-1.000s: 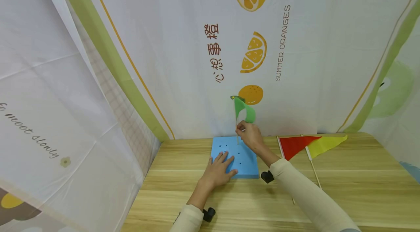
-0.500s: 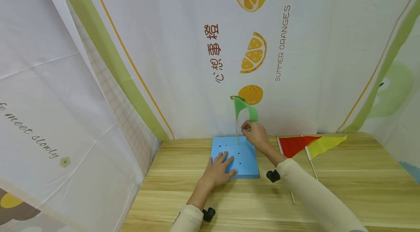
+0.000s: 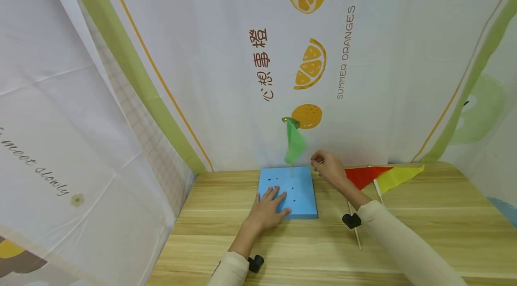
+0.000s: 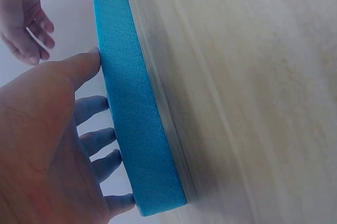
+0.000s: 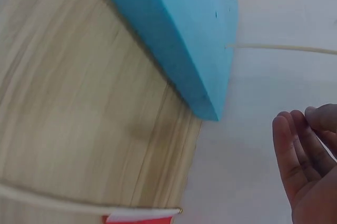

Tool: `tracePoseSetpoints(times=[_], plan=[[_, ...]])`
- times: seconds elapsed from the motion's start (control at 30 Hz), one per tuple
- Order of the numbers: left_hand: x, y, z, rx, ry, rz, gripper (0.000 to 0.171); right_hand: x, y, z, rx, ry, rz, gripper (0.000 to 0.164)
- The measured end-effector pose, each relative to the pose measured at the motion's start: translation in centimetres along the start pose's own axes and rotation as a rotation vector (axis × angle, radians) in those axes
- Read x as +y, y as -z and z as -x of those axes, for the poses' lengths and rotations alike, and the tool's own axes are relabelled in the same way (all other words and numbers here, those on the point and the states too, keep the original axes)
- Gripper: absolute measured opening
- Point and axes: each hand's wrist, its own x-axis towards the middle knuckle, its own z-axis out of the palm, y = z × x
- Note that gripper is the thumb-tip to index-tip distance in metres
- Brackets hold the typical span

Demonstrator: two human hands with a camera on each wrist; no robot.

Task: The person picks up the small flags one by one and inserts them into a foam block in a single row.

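A blue foam block [image 3: 304, 207] with several small holes in its top lies flat on the table. My left hand [image 3: 265, 212] rests on its near left part, fingers spread. In the left wrist view the fingertips touch the edge of the foam. Near the block's far edge a green flag [image 3: 296, 143] stands upright, its thin wooden stick [image 5: 284, 48] stuck into the foam. To the right of it, apart from flag and block, my right hand [image 3: 330, 170] hovers with loosely bent fingers and holds nothing.
A red pennant [image 3: 365, 176] and a yellow pennant [image 3: 400, 178] on wooden sticks lie on the wooden table [image 3: 436, 227] at the right, partly behind my right arm. A white printed cloth [image 3: 226, 97] hangs behind the table's far edge.
My right hand has let go of the green flag and moved away to the right. The flag's cloth has swung down toward its stick. My left hand stays on the block.
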Motion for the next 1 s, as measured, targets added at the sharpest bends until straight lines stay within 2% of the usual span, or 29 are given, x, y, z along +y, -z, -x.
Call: tracePoseSetpoints(times=[0.33,0.67,0.9,1.0], plan=[[-0.2,-0.2,0.0,-0.002,0.004,0.011,0.066,1.8,2.6,2.0,-0.04,-0.015,-0.001,0.014],[-0.1,-0.1,-0.1,-0.007,0.004,0.011,0.066,3.4,5.0,3.8,-0.026,-0.019,0.04,0.013],[-0.2,-0.2,0.0,-0.002,0.003,0.023,0.066,4.7,5.8,4.8,0.012,0.039,0.135,0.006],[-0.1,-0.1,0.0,-0.003,0.001,0.023,0.066,5.3,6.0,5.3,0.013,0.037,0.162,0.008]])
